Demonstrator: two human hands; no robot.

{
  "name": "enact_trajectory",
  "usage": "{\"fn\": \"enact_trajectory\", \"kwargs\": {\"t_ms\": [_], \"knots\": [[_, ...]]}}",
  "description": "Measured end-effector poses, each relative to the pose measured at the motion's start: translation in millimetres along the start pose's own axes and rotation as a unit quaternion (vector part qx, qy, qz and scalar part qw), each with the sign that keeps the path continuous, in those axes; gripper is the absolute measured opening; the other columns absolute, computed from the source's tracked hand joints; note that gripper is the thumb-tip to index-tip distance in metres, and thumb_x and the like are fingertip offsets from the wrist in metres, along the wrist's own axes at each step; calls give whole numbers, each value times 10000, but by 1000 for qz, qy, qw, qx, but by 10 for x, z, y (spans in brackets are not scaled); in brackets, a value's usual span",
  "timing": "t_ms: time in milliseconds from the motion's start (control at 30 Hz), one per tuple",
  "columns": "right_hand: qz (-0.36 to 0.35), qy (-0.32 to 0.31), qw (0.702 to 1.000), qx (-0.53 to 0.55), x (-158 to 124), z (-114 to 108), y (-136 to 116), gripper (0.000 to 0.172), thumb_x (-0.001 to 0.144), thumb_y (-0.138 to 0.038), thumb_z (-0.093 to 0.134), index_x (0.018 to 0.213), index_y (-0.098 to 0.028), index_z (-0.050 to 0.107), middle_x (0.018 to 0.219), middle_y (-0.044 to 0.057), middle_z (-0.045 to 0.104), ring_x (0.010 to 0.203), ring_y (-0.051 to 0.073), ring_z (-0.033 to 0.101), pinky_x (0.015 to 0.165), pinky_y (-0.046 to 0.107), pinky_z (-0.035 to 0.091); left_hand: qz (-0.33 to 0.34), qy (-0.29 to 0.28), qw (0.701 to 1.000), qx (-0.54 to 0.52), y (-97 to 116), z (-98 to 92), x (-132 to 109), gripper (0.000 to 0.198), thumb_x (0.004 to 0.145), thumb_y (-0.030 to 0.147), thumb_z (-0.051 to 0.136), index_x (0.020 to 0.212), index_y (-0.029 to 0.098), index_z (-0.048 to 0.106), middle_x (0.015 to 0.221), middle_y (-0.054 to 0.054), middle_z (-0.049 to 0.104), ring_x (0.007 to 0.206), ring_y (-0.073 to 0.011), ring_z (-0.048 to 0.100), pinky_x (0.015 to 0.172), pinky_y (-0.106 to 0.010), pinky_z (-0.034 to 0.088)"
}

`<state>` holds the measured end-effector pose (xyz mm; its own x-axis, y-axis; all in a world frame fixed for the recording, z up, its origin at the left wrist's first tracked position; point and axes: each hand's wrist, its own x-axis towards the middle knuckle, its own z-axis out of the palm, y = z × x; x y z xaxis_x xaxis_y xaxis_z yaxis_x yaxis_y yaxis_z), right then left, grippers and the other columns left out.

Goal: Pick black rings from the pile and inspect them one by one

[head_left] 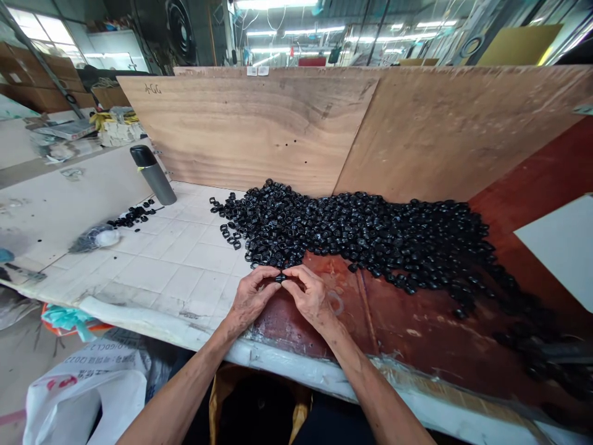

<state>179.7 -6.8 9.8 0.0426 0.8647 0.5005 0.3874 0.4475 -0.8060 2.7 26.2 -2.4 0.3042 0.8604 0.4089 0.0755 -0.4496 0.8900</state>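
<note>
A small black ring-like plastic part (280,278) is pinched between my two hands, just in front of a heap. My left hand (254,293) grips it from the left with thumb and forefinger. From the other side my right hand (309,295) holds it in the same way. Its exact shape is partly covered by the fingertips. Behind the hands spreads a large pile of similar black parts (333,225), reaching far to the right along the table.
A grey bottle (160,182) stands at the left beside some loose black pieces (134,215) and a plastic bag (95,238). Wooden boards (259,130) wall off the back. Below the table edge (194,334) hang a white sack (92,389) and an open yellowish bag (217,402).
</note>
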Motion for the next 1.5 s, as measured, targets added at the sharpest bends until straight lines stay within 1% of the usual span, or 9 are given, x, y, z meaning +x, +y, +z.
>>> {"fn": "enact_trajectory", "kwargs": {"t_ms": [167,300,500,733,1000,1100,1233,1400,1500], "knots": [[68,-15,998,0,-23,36,23,171,947,-346,588,885,-210,671,708,19,669,549,156,610,546,258,485,26,-9,999,18,-47,5,-7,168,909,248,687,1071,211,714,1133,-75,705,1089,-206,667,1008,-383,531],[50,-13,997,-62,-31,67,24,334,967,-389,563,689,-205,582,597,-7,595,542,129,551,562,233,437,22,-9,1000,11,-59,9,-4,163,913,260,687,1063,204,719,1140,-77,702,1095,-208,660,1016,-386,520],[164,-11,983,84,-7,106,37,235,877,-416,651,915,-185,632,611,-32,611,448,114,546,458,214,417,-31,-6,999,-42,-15,36,1,185,891,269,709,1063,202,724,1150,-75,693,1095,-211,656,1004,-364,516],[8,7,999,36,38,47,27,109,876,-263,645,900,-194,726,915,61,715,838,192,669,763,291,525,-93,-18,992,-82,23,11,20,201,869,269,719,1048,177,731,1135,-84,708,1099,-225,654,1044,-380,489],[23,-39,988,-147,-11,64,139,441,1024,-401,452,749,-173,710,614,55,662,534,158,580,548,255,351,21,-70,997,22,0,38,-7,161,914,223,661,1064,205,715,1094,-69,719,1072,-206,653,1033,-378,487],[16,-48,983,-179,-15,75,161,398,1021,-398,435,865,-189,735,636,53,676,530,156,579,534,252,318,14,-78,997,25,25,64,-7,154,902,204,662,1049,200,709,1076,-65,730,1050,-205,663,1020,-372,496],[84,21,992,-86,-10,85,47,316,1012,-410,465,930,-180,666,628,3,633,527,133,572,559,220,395,-24,-62,998,-12,49,80,23,160,886,234,680,1035,194,724,1084,-71,726,1079,-220,659,1028,-375,496],[51,-39,998,-19,-23,68,3,214,945,-297,535,1082,-178,650,720,4,668,589,141,606,579,219,448,-77,-4,994,-83,48,59,41,195,888,297,691,1051,193,719,1095,-75,690,1036,-212,660,977,-358,529],[32,-41,997,-55,-35,68,49,221,959,-301,524,835,-183,664,606,-12,601,545,132,557,566,224,416,-66,4,996,-67,37,49,31,190,884,297,700,1043,197,724,1096,-75,689,1055,-215,653,998,-363,515]]}}
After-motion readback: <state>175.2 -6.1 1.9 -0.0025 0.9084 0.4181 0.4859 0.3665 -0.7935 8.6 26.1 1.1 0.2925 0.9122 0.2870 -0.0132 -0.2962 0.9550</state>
